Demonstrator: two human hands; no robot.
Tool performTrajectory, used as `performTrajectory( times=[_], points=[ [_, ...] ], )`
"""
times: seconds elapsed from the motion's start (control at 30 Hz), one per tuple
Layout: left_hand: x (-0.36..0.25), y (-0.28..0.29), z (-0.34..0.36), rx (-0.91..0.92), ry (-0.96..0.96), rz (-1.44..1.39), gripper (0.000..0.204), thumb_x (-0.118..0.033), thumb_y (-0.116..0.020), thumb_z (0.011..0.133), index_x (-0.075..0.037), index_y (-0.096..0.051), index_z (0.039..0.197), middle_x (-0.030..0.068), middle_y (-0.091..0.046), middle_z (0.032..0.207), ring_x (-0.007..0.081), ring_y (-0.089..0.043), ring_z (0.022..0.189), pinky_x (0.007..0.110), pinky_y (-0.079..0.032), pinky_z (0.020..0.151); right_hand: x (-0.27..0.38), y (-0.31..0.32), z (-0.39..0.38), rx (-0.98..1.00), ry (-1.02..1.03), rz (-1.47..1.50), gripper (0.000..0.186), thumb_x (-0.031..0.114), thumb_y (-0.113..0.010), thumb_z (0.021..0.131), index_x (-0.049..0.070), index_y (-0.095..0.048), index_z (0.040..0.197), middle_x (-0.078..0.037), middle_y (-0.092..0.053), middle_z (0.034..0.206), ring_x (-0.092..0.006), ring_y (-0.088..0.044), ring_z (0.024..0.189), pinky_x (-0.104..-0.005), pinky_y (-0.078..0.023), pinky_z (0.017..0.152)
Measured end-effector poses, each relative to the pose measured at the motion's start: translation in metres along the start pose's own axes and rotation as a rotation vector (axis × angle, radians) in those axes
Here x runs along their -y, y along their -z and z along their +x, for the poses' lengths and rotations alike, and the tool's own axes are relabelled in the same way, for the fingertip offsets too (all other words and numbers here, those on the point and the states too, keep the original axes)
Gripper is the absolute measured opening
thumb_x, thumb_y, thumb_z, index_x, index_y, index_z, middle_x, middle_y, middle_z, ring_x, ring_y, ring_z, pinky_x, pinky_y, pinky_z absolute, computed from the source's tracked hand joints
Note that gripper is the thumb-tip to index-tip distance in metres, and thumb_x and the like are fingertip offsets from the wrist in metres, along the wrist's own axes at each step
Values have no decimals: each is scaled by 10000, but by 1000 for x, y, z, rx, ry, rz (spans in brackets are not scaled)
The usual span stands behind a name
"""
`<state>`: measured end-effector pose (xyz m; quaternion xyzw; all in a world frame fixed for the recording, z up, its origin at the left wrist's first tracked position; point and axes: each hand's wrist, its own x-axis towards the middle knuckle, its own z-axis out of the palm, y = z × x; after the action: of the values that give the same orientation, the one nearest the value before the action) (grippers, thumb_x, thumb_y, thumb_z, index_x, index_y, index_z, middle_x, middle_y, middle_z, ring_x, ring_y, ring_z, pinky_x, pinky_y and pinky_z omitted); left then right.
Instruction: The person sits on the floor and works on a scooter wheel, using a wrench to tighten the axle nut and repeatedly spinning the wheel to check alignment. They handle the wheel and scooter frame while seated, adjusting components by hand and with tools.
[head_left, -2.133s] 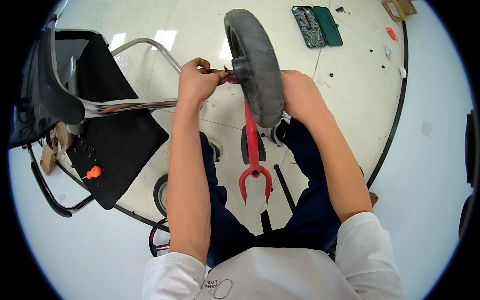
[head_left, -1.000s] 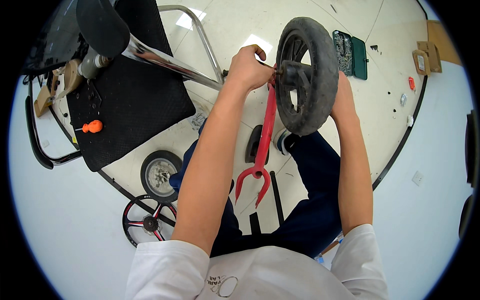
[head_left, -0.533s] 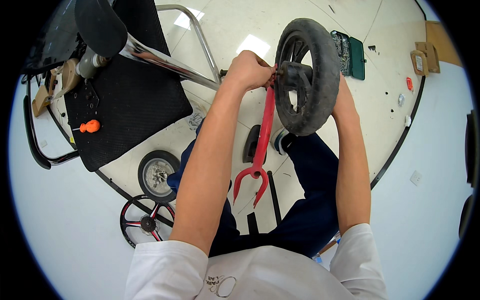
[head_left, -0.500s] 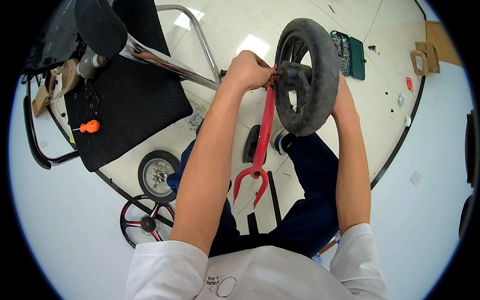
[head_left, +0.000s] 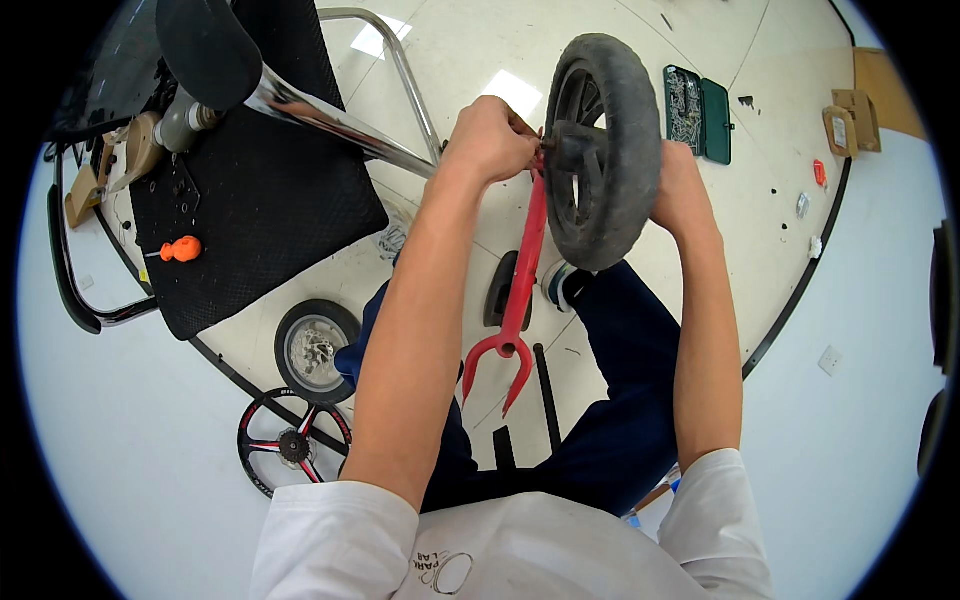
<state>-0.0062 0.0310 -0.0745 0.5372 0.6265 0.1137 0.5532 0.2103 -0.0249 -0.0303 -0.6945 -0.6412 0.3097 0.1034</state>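
Observation:
A wheel with a black tyre [head_left: 628, 170] is held up in front of me, its dark hub [head_left: 572, 148] facing left. From beside the hub a red metal frame [head_left: 522, 275] runs down toward me and ends in a two-pronged fork. My left hand [head_left: 490, 142] is closed, its fingertips pinched at the axle end and the top of the red frame; what exactly sits between them is hidden. Against the tyre's right side is my right hand [head_left: 685, 190], curled round behind it. Its fingertips are out of sight.
On the left, a black chair seat [head_left: 250, 210] bears an orange-handled screwdriver [head_left: 180, 250]. Below it stand a small wheel [head_left: 316, 350] and a spoked wheel [head_left: 293, 447]. A green case of small hardware [head_left: 714, 122] lies beyond my right hand, with cardboard boxes [head_left: 850, 122] farther right.
The wheel has turned slightly and shifted a little left. Its tyre covers less of my right hand, which shows more knuckles. The lower fork has swung slightly left.

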Motion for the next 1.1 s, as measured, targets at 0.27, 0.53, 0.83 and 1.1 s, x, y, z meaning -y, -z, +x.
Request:
performTrajectory(
  times=[0.27, 0.53, 0.83, 1.1],
  points=[
    [-2, 5, -4, 63, -2, -85, 139, 16, -628, 877, 143, -663, 924, 180, -716, 819, 202, -728, 738, 272, -578, 651, -5, -17, 2, -74, 122, -173, 187, 108, -713, 709, -25, -680, 836, -237, -647, 773, -401, -642, 765, -449, -518, 700],
    [-12, 3, -2, 142, 61, -215, 144, 39, -599, 892, 164, -638, 952, 216, -711, 877, 239, -731, 797, 278, -605, 720, -4, -9, 5, -106, 123, -100, 230, 89, -682, 718, -22, -662, 918, -228, -654, 767, -395, -643, 753, -450, -518, 693],
    [-2, -9, 3, -65, -14, 141, 259, -168, -746, 679, 80, -716, 751, 216, -705, 753, 254, -715, 686, 376, -564, 652, -32, -15, 5, -139, 401, -119, 207, 111, -666, 750, -46, -669, 884, -241, -665, 810, -454, -619, 770, -471, -488, 668],
    [6, -7, -4, -44, 58, -40, 283, -101, -780, 667, 102, -677, 834, 312, -670, 909, 400, -686, 895, 408, -573, 733, 4, -16, 0, -53, 300, 63, 245, 63, -591, 772, -57, -657, 975, -208, -700, 897, -362, -675, 851, -378, -499, 756]
  ],
)
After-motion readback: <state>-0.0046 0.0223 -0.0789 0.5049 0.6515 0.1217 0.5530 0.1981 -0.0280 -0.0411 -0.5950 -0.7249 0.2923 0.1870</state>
